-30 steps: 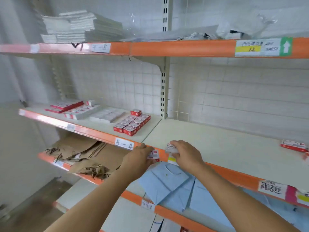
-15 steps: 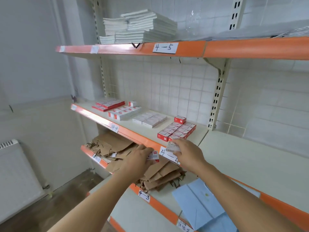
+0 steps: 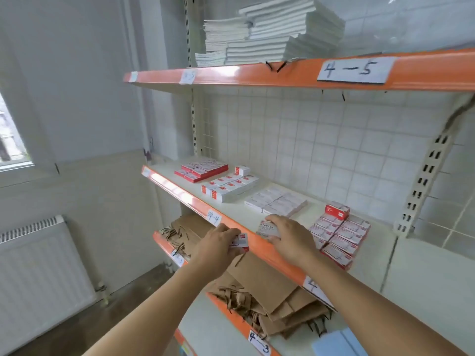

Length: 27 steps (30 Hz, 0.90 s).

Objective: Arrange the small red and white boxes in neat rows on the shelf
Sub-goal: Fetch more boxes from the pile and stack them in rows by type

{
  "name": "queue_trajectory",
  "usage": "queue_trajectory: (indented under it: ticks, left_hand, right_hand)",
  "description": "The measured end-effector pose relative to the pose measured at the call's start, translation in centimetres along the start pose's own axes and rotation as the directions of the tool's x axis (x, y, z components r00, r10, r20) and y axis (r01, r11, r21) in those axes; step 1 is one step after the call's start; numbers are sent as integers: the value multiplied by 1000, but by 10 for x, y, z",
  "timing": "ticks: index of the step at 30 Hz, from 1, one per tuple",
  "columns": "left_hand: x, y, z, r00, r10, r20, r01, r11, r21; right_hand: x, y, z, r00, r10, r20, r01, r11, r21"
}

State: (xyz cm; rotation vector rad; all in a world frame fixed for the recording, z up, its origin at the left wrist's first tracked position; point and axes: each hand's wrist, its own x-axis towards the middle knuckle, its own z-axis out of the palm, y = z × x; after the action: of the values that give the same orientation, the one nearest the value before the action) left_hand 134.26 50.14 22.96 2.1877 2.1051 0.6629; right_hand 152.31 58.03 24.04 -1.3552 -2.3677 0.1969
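Note:
My right hand (image 3: 290, 240) grips a small white staples box (image 3: 267, 230) over the front edge of the middle shelf (image 3: 246, 217). My left hand (image 3: 218, 244) holds another small red and white box (image 3: 241, 242) just below the shelf's orange lip. To the right of my right hand lies a neat block of red and white boxes (image 3: 339, 236), with one more box (image 3: 337, 211) standing on its far end. Further left on the shelf sit a white block (image 3: 276, 202), a red-ended row (image 3: 228, 187) and a flat red group (image 3: 201, 170).
Brown paper bags (image 3: 257, 278) are heaped on the shelf below, with blue sheets (image 3: 339, 344) at the lower right. Stacked white booklets (image 3: 270, 34) fill the top shelf. A radiator (image 3: 38, 268) and a window (image 3: 10, 140) are on the left wall.
The view has swung left and closer to the shelf section with the boxes. Both hands, each still holding a box, have moved up and left to the shelf's front edge beside the red and white block.

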Motion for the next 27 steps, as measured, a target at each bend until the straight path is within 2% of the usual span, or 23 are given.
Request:
queue_trajectory:
  ticks: [9,15,19,24,27]
  left_hand:
    - [77,-91,-7,989,103,106,-98,994,-52]
    - [124,-96,2,962,211,172,-199,976,-88]
    - [153,-88,6,944,281,175,-270,959,-86]
    - [171,-92,10,905,316,285,-326,945,-12]
    - [181,-97,15,865,388,318,-419,908,30]
  right_hand:
    - [73,-28,48,979,198,-44,-195,979,61]
    - [87,-22,60,947,302,-110,-296,953,71]
    - [90,-14,65,934,332,-134,-331,943,34]
    - [93,-15,71,940,301,-158,-312,949,-51]
    - [96,-17,73,939,288,-185,-309,947,-92]
